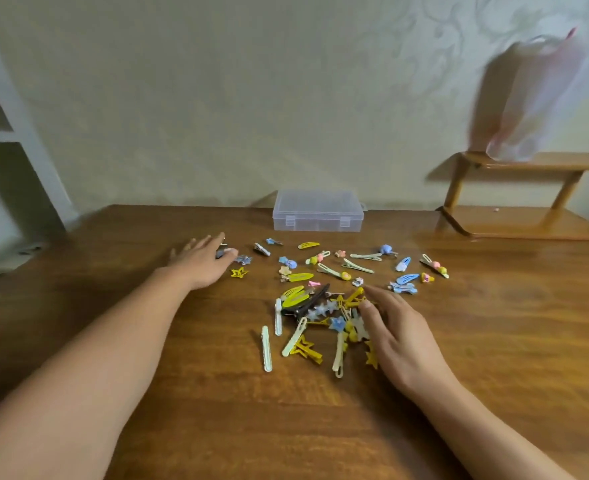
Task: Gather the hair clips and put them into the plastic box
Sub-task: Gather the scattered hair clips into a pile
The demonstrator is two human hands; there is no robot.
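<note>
Both forearms reach over the wooden worktop (113, 341); hair clips (320, 317) lie heaped and scattered mid-worktop, the right hand (395, 336) flat, fingers straight, touching the heap, the left hand (203, 261) spread over small clips, the shut plastic box (317, 211) behind

We see a brown wooden table (168, 393) bearing scattered hair clips (324, 306), a closed clear plastic box (317, 211) near the wall, and a small wooden shelf (528, 220).

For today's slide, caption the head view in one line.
Both hands sweep scattered hair clips together on a wooden table; the plastic box sits closed behind.
</note>
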